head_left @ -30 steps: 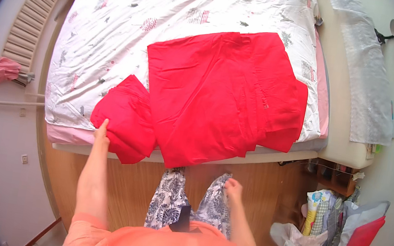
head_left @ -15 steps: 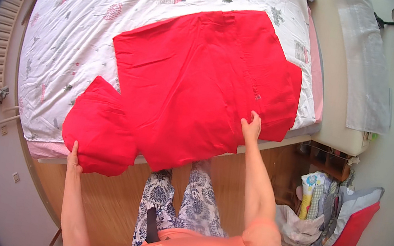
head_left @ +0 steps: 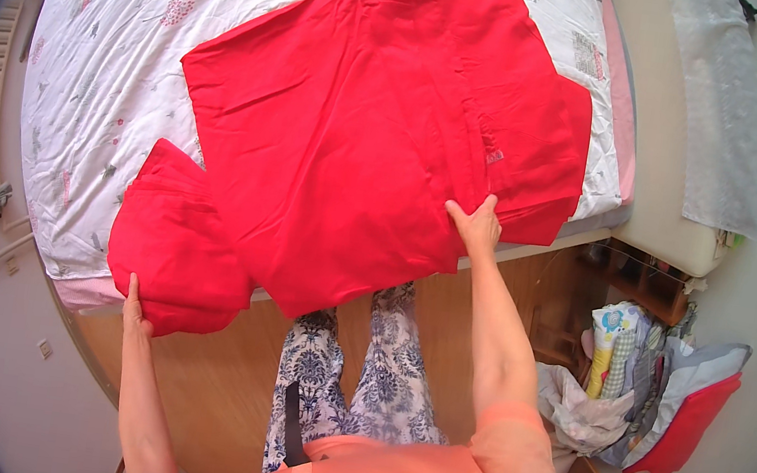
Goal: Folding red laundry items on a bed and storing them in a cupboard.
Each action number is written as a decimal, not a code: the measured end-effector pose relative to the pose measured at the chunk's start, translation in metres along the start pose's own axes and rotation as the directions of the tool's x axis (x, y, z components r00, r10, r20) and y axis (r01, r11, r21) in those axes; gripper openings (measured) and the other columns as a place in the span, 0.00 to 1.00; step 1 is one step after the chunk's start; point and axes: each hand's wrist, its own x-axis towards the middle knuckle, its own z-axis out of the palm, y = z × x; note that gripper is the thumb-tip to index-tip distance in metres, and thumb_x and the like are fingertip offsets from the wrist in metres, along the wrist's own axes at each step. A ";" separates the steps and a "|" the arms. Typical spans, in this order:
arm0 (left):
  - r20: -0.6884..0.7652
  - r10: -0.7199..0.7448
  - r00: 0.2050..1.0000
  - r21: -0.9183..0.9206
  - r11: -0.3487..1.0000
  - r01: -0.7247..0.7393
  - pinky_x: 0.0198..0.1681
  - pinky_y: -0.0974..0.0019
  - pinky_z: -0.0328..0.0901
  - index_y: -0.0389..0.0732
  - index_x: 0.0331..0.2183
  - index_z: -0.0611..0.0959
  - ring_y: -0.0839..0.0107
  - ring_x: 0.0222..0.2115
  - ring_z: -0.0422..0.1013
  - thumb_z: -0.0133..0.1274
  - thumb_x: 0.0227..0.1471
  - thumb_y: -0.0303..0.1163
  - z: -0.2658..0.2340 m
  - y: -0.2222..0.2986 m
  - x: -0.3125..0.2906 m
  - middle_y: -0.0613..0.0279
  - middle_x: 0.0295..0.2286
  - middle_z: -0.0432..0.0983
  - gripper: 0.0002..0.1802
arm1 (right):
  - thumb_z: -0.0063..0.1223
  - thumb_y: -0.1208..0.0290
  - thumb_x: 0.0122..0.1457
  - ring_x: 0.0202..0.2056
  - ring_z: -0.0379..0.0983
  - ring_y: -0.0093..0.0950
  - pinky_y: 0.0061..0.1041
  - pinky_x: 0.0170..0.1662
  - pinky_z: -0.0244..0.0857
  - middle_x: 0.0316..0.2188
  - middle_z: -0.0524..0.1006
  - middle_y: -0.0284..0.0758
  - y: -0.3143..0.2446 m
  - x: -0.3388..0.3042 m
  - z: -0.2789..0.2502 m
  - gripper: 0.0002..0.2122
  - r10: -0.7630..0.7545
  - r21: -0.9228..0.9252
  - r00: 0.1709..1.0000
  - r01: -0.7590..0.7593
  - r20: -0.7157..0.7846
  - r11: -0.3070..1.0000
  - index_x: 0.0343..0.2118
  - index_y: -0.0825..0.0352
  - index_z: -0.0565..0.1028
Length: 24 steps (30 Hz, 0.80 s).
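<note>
A large, angular, bright-red piece of smooth cloth is spread over the near part of a wrinkled white bedsheet printed with grey and red motifs. Its surface is crossed by long, shallow creases, and its layers are overlapped in strips toward the right. At its near left, a smaller, rounded red cloth section is bunched in soft folds; whether the two are joined cannot be told. The near left edge of the smaller section is touched by the left hand; some fingers are hidden, so whether it is clamped there cannot be told. The larger piece is touched near its near right edge by the right hand, thumb and forefinger spread apart; whether cloth is pinched cannot be told. Beyond the bed's near edge, a smooth wood-toned floor is seen. At right, folded patterned textiles are piled.
</note>
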 end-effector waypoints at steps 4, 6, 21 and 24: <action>-0.003 -0.006 1.000 0.024 1.000 0.006 0.45 0.54 0.58 0.38 0.45 0.61 0.60 0.42 0.61 0.57 0.33 0.46 0.007 -0.003 -0.001 0.56 0.43 0.61 0.39 | 0.54 0.57 0.37 0.29 0.68 0.44 0.40 0.32 0.60 0.22 0.71 0.49 0.003 -0.024 0.022 0.28 -0.106 -0.004 0.993 0.107 0.058 0.994 0.38 0.67 0.56; 0.005 -0.030 1.000 0.030 0.999 0.030 0.45 0.53 0.57 0.38 0.45 0.61 0.59 0.43 0.60 0.58 0.32 0.46 0.005 -0.002 -0.002 0.55 0.43 0.61 0.40 | 0.51 0.67 0.36 0.24 0.67 0.47 0.42 0.27 0.60 0.18 0.69 0.51 -0.025 -0.047 0.038 0.25 -0.212 0.158 0.977 0.208 0.009 0.965 0.39 0.70 0.56; 0.022 -0.021 1.000 0.103 0.995 0.018 0.38 0.57 0.63 0.37 0.40 0.67 0.62 0.35 0.67 0.57 0.32 0.49 0.016 -0.011 -0.008 0.54 0.36 0.68 0.35 | 0.43 0.80 0.33 0.22 0.66 0.46 0.39 0.29 0.60 0.15 0.67 0.51 -0.262 -0.289 0.042 0.31 -0.843 0.846 0.506 0.356 0.183 0.398 0.47 0.77 0.51; 0.044 -0.045 0.998 0.106 0.994 0.040 0.38 0.58 0.63 0.38 0.40 0.68 0.63 0.34 0.67 0.57 0.32 0.49 0.011 -0.013 -0.005 0.56 0.35 0.69 0.35 | 0.43 0.80 0.33 0.24 0.66 0.46 0.39 0.31 0.60 0.17 0.68 0.51 -0.259 -0.291 0.047 0.31 -0.836 0.810 0.503 0.384 0.220 0.443 0.47 0.77 0.51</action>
